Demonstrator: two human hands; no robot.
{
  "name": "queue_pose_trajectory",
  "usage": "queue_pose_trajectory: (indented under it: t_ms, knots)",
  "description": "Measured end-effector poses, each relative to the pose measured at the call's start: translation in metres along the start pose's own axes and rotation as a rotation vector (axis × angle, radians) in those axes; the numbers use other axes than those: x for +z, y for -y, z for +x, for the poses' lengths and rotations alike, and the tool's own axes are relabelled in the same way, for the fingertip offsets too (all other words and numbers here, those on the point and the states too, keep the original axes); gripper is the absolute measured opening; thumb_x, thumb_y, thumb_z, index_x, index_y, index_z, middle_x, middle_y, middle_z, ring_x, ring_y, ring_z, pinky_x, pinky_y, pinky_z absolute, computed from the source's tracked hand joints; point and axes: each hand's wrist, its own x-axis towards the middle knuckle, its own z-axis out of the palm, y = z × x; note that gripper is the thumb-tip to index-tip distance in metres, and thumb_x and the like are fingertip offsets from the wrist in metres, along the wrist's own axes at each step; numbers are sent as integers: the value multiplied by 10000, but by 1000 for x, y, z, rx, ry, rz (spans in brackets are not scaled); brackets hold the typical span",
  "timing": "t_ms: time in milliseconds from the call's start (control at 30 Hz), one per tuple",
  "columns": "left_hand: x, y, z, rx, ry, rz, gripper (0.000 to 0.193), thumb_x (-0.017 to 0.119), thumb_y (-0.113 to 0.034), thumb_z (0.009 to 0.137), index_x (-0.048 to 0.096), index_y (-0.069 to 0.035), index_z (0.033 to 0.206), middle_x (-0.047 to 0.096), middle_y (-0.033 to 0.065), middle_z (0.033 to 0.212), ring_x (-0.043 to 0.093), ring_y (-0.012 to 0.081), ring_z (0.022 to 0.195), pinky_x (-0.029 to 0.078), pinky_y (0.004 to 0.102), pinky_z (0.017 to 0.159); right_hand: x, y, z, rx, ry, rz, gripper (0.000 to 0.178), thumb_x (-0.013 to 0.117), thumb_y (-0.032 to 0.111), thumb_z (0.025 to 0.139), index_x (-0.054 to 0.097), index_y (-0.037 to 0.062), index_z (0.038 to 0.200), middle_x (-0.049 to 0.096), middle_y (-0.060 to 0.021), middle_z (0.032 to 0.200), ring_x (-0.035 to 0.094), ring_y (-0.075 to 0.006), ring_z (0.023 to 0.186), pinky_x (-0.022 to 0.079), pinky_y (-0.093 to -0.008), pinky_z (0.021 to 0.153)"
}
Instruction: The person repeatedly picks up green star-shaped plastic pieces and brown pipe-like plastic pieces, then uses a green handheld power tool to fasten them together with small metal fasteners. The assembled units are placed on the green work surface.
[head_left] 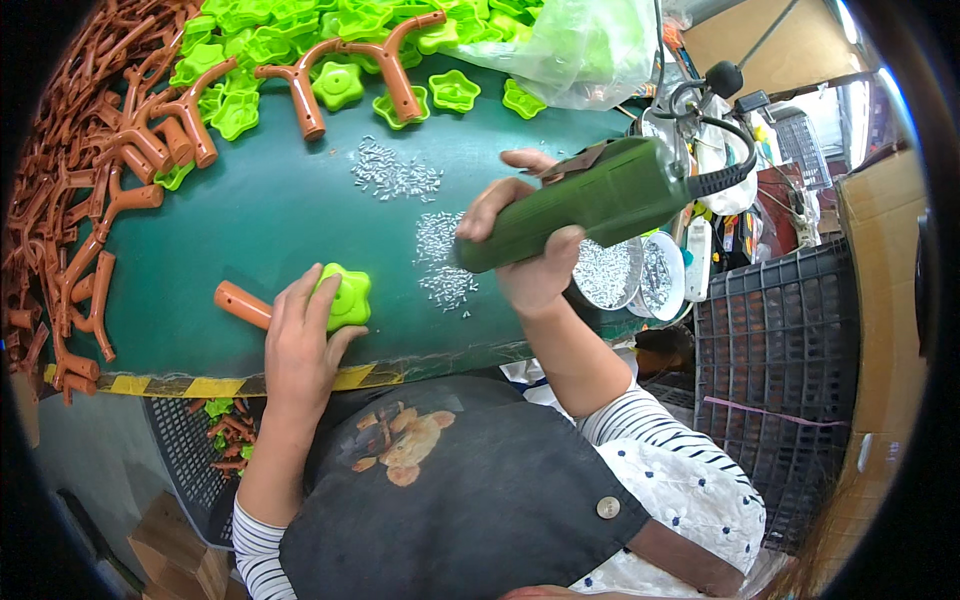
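My left hand (pixel 300 335) is closed on a bright green star-shaped plastic piece (pixel 350 297) on the green table top. From under that hand the round end of a brown branch-shaped plastic piece (pixel 242 305) sticks out to the left; where the two pieces meet is hidden. My right hand (pixel 535 275) grips a dark green power screwdriver (pixel 600 200), its cord leaving at the upper right. The tool is tilted above the table, and its tip cannot be made out. Beneath and beside it lies a pile of small silver screws (pixel 440 245), with a second screw pile (pixel 395 172) farther away.
Brown branch pieces (pixel 130 150) heap along the left side; green star pieces (pixel 270 45) heap at the back. Two screw bowls (pixel 655 272) stand at the right, near a dark crate (pixel 775 370). A second crate (pixel 190 460) sits below the striped table edge (pixel 200 385).
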Motion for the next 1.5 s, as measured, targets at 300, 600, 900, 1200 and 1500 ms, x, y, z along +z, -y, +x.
queue_pose_trajectory:
  t_ms: [300,600,900,1200,1500]
  knots:
    - [3,-11,-5,-36,-92,85,641,874,-118,662,609,-51,1241,605,136,1151,584,337,1013,439,452,895,16,-25,-5,-28,62,71,932,665,696,846,430,-73,1316,639,-126,777,645,-215,746,544,-319,680]
    - [10,-13,-6,-83,-129,84,692,899,-141,629,573,-61,1234,595,136,1132,562,349,1056,427,469,908,42,4,-1,-34,128,203,997,507,827,844,431,-54,1305,599,-116,722,616,-224,686,548,-348,645]
    - [-8,-12,0,-44,-197,-43,359,866,-124,685,699,-81,1001,599,109,1187,474,387,1212,395,500,1013,73,9,3,-12,232,364,1031,447,865,836,408,-42,1323,590,-110,733,604,-219,672,537,-349,631]
    - [-9,-14,1,22,-246,64,413,858,-125,682,690,-79,1057,613,96,1135,505,360,1173,416,472,991,80,12,5,53,333,226,1033,559,840,800,444,-67,1280,613,-91,746,628,-175,666,533,-285,630]
    - [5,-9,-11,-110,-153,131,727,902,-220,617,596,-56,1256,575,110,1036,559,326,980,435,452,879,83,0,5,3,432,224,1021,701,776,732,443,-61,1256,634,-92,780,645,-164,705,530,-273,640]
